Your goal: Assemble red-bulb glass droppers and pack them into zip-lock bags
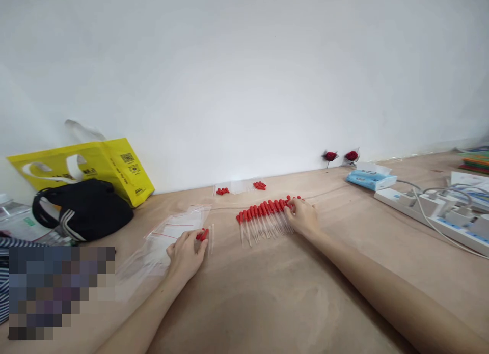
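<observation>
A row of droppers (pixel 263 219) with red rubber bulbs and thin clear tubes lies side by side on the wooden table. At the right end of that row, my right hand (pixel 303 217) has its thumb and fingers closed on a red-bulbed dropper, partly hidden by the fingers. My left hand (pixel 187 252) is curled around a few red rubber bulbs (pixel 202 235), which show between thumb and index finger. Two thin clear tubes (pixel 211 238) lie just right of them. Clear zip bags (pixel 171 232) are spread under and beyond my left hand.
Bags with red bulbs (pixel 260 185) lie near the wall. A yellow bag (pixel 110 165) and black pouch (pixel 95 209) stand at left. On the right are a tissue pack (pixel 370 179) and a power strip (pixel 420 206) with cables. Two dark red roses (pixel 330 156) lean by the wall.
</observation>
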`<state>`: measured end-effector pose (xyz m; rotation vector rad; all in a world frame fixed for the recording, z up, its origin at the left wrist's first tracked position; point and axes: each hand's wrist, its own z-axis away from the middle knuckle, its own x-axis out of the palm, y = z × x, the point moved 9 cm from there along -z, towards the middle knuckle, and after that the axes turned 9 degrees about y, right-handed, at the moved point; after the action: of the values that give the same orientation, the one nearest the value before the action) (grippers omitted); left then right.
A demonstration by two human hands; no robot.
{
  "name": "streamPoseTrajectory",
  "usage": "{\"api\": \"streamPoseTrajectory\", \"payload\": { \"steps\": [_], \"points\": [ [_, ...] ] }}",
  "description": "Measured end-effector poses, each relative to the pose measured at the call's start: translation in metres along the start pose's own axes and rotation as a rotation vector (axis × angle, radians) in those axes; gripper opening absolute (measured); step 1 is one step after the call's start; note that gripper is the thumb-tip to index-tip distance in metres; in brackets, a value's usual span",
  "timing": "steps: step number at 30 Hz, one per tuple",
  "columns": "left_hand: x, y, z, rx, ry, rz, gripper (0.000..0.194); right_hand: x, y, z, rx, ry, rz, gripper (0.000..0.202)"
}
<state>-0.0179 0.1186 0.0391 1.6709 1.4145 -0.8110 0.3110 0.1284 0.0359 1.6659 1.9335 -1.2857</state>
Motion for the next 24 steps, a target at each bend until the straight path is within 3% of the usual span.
{"api": "streamPoseTrajectory", "payload": {
  "steps": [5,8,13,18,24],
  "points": [
    [0.004,0.002,-0.008,0.027,0.03,0.02,0.021,0.0,-0.087,0.041,-0.333,-0.064,-0.134,0.013],
    [0.008,0.009,-0.008,0.075,0.002,0.051,0.016,0.005,-0.119,0.063,-0.442,-0.13,-0.162,0.013],
    [0.006,0.026,-0.007,0.117,-0.005,0.096,0.014,0.01,-0.125,0.072,-0.446,-0.175,-0.174,0.015],
    [-0.001,0.011,-0.012,-0.001,0.035,0.11,0.018,0.018,-0.134,0.072,-0.417,-0.229,-0.159,0.018],
    [0.015,0.012,-0.01,-0.019,-0.08,0.215,0.015,0.037,-0.154,0.067,-0.288,-0.311,-0.009,0.025]
  ]
}}
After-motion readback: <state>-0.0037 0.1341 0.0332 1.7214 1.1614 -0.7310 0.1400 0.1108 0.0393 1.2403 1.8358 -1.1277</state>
